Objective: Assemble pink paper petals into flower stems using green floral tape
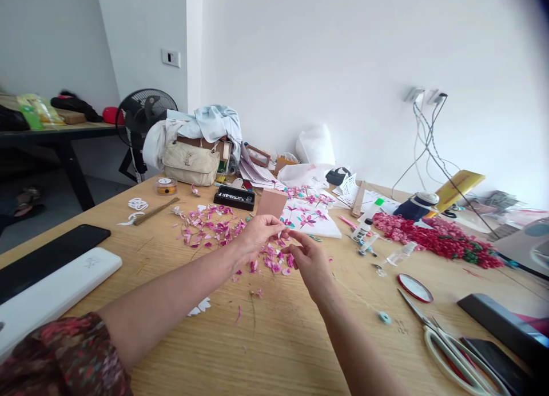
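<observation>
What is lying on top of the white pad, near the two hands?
Pink flowers with some teal parts lie on the white pad. The brown card and left hand cover its left end, so I cannot see there.

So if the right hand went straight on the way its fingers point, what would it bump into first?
Most likely the left hand: the fingertips of the right hand aim at its fingertips, very close by. From this single view, the exact depth between them is unclear.

White walls point(274, 70) rise behind a wooden table point(180, 339); grey floor point(98, 187) shows left.
</observation>
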A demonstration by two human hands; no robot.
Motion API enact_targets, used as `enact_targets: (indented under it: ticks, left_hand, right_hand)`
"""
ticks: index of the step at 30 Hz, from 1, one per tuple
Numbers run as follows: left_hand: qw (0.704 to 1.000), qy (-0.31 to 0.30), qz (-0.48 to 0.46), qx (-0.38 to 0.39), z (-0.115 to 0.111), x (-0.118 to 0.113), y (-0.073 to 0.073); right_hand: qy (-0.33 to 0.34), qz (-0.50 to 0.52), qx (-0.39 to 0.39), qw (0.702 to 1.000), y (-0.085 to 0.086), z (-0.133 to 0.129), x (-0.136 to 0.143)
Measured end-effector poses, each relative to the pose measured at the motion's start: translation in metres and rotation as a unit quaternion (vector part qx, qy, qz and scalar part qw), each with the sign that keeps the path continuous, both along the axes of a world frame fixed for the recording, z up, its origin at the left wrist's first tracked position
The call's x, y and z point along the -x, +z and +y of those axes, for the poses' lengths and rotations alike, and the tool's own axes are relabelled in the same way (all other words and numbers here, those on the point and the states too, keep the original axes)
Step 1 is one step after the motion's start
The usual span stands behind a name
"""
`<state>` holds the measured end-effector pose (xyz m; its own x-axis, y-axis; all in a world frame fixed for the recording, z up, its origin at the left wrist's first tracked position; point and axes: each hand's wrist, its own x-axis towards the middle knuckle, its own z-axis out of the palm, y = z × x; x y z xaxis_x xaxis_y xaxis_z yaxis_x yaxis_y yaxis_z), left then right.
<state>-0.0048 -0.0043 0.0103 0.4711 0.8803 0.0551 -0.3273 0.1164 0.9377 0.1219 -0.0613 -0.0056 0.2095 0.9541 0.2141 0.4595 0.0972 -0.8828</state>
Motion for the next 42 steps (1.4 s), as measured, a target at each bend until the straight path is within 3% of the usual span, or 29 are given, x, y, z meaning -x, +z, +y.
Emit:
enact_targets:
  ticks: [2,5,9,15,18,21,23,26,29,34,38,42]
  left_hand:
    - [1.0,0.0,0.004,0.002,-0.001,0.0,0.0]
    - [0.999,0.016,0.022,-0.018,0.001,-0.002,0.0]
    - [0.983,0.046,0.12,-0.135,0.003,-0.001,-0.002]
    - [0.883,0.089,0.265,-0.376,-0.001,0.003,0.001]
    - [0.846,0.082,0.292,-0.439,-0.004,0.003,0.004]
    - [0.831,0.044,0.292,-0.472,-0.006,0.003,0.007]
    - [0.845,-0.008,0.26,-0.467,-0.008,0.002,0.009]
    - [0.911,-0.082,0.18,-0.361,-0.013,0.001,0.011]
    - [0.966,-0.099,0.11,-0.213,-0.016,0.0,0.012]
    - [0.993,-0.082,0.024,-0.085,-0.015,-0.003,0.009]
    - [0.993,-0.015,0.046,-0.104,-0.01,-0.005,0.005]
    - [0.969,0.049,0.136,-0.198,-0.004,-0.006,-0.002]
  right_hand:
    - [0.0,-0.019,-0.018,1.0,0.0,0.001,0.001]
    - [-0.04,-0.166,-0.052,0.984,0.005,-0.005,0.004]
    - [-0.044,-0.331,-0.068,0.94,0.011,-0.012,0.008]
    - [-0.013,-0.468,-0.047,0.882,0.027,-0.019,0.01]
    - [0.016,-0.512,-0.025,0.858,0.047,-0.025,0.005]
    - [0.04,-0.531,-0.013,0.846,0.071,-0.028,-0.004]
    - [0.07,-0.502,-0.02,0.862,0.083,-0.025,-0.014]
    - [0.13,-0.37,-0.032,0.919,0.085,-0.014,-0.033]
    - [0.156,-0.185,-0.032,0.97,0.066,-0.002,-0.046]
    - [0.107,0.011,-0.04,0.993,0.02,0.004,-0.038]
    - [0.046,-0.012,-0.073,0.996,-0.002,-0.003,-0.02]
    - [-0.044,-0.189,-0.073,0.978,-0.003,-0.016,-0.004]
